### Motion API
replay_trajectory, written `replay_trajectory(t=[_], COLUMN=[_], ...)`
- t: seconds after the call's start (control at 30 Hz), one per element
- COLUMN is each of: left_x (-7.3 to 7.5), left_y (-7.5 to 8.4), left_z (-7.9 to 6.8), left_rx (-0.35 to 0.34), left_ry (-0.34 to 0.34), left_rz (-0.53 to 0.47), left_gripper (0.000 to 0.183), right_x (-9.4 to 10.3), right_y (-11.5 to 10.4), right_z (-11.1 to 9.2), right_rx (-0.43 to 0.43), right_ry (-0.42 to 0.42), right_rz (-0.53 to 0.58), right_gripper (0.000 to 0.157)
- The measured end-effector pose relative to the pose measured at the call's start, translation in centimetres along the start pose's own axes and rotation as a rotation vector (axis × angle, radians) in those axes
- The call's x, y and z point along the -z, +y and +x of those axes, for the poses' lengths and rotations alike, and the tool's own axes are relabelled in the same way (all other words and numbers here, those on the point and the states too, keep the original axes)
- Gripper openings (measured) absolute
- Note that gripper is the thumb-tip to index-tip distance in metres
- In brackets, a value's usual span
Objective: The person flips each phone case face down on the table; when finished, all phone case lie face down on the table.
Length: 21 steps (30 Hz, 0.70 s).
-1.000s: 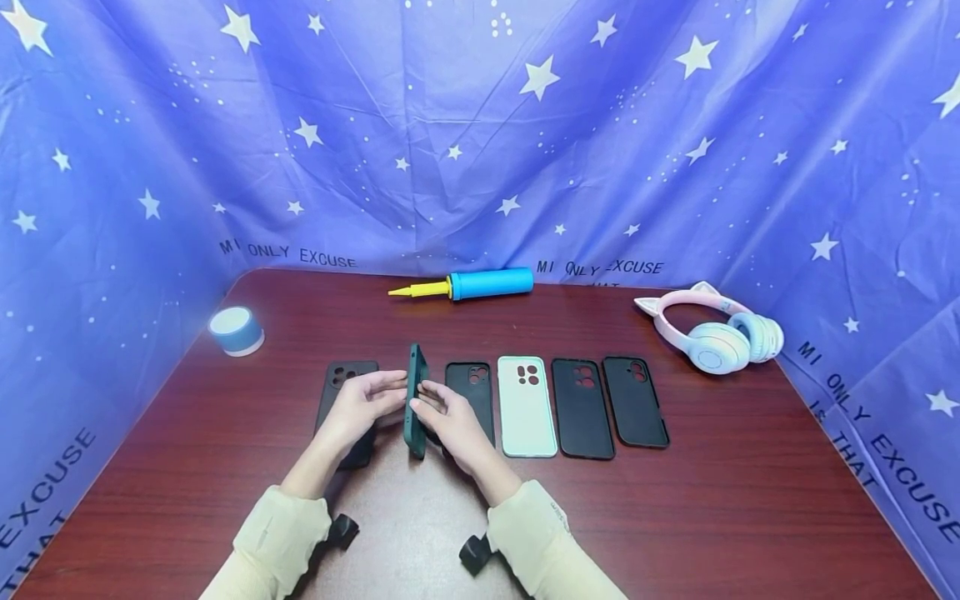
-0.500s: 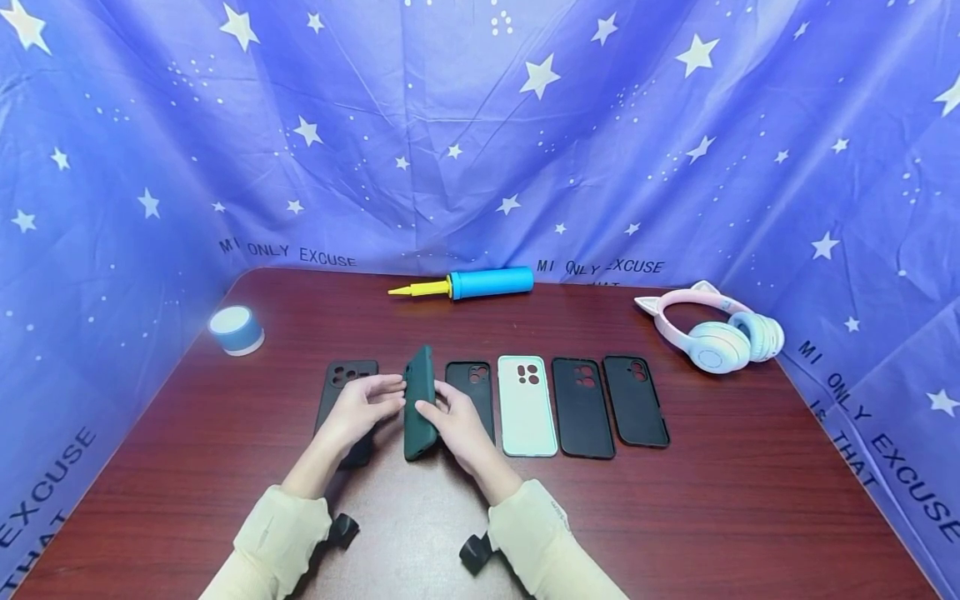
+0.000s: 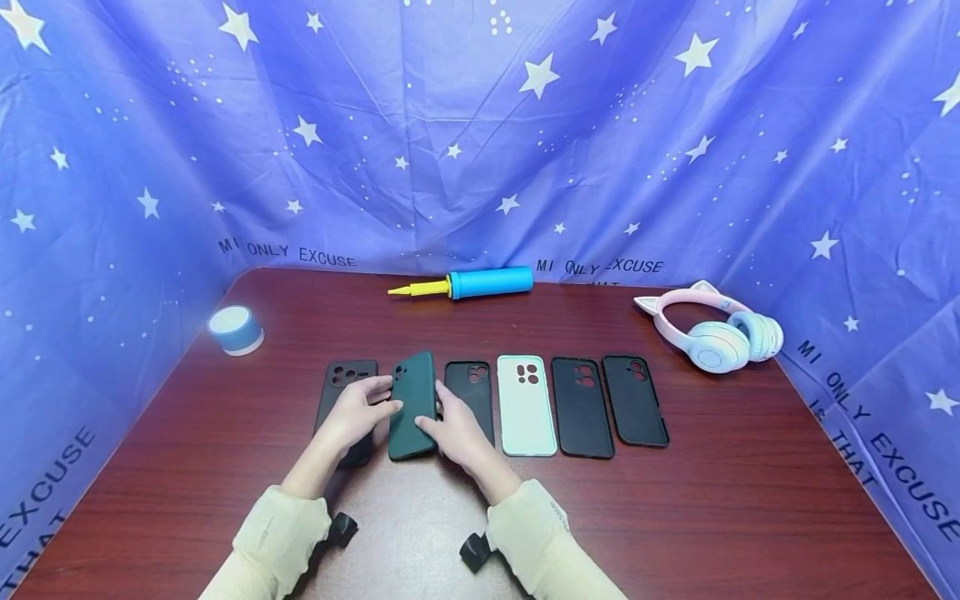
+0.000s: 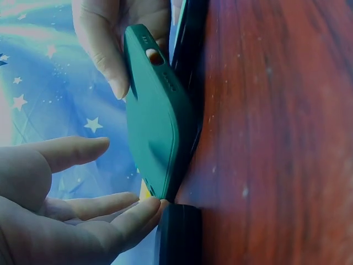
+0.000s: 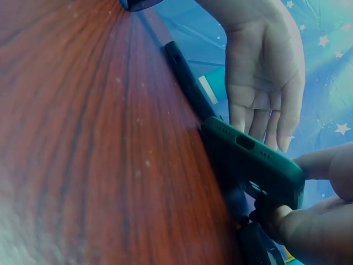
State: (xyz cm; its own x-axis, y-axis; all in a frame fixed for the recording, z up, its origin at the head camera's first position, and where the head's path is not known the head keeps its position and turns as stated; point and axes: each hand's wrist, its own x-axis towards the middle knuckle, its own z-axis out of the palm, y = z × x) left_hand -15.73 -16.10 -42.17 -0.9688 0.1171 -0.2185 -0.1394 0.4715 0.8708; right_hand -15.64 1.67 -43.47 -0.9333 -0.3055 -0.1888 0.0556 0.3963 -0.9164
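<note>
A dark green phone case [image 3: 412, 410] is held tilted in the middle of the row, its back facing up and its left edge low near the table. My right hand [image 3: 459, 427] pinches its right edge, thumb on the back and fingers underneath. My left hand [image 3: 358, 410] is at the opposite edge, fingers nearly straight, fingertips touching it and thumb apart in the left wrist view. Beneath the left hand lies a black phone case [image 3: 362, 450], partly hidden. A second black phone case [image 3: 482, 392] lies beside the right hand, partly covered by it.
Farther right lie a mint phone case [image 3: 528, 417] and two more black cases, one [image 3: 583, 417] beside the other [image 3: 636, 404]. Behind them are a blue and yellow hand pump [image 3: 491, 283], cat-ear headphones [image 3: 716, 346] and a small blue-white cylinder [image 3: 236, 332] on the wooden table [image 3: 420, 533].
The green case has turned from standing on edge to leaning left, its back now showing. Its left edge has come down to the left, and my left fingers have shifted slightly left.
</note>
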Motion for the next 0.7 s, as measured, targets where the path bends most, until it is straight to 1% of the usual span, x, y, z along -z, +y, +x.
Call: replay_trajectory(t=[0.1,0.23,0.43,0.5,0.7], left_x=[0.04,0.08,0.11,0.12,0.17], left_y=[0.01,0.03,0.0,0.0,-0.02], left_z=[0.03,0.09,0.15,0.17,0.19], left_rx=[0.01,0.022,0.03,0.029,0.027], left_ry=[0.009,0.016,0.023,0.025,0.023], left_rz=[0.003,0.008,0.017,0.022,0.016], left_gripper=[0.058,0.058,0.058,0.058,0.059], right_x=[-0.02,0.02,0.16,0.19,0.16], right_y=[-0.14,-0.24,-0.17,-0.18,-0.21], right_z=[-0.12,-0.2,-0.24,-0.28,-0.43], right_rx=[0.009,0.032,0.075,0.08,0.051], right_ry=[0.014,0.036,0.029,0.026,0.004], right_rz=[-0.102,-0.166,-0.191,-0.183,-0.127], right_gripper=[0.072,0.072,0.073,0.073,0.075])
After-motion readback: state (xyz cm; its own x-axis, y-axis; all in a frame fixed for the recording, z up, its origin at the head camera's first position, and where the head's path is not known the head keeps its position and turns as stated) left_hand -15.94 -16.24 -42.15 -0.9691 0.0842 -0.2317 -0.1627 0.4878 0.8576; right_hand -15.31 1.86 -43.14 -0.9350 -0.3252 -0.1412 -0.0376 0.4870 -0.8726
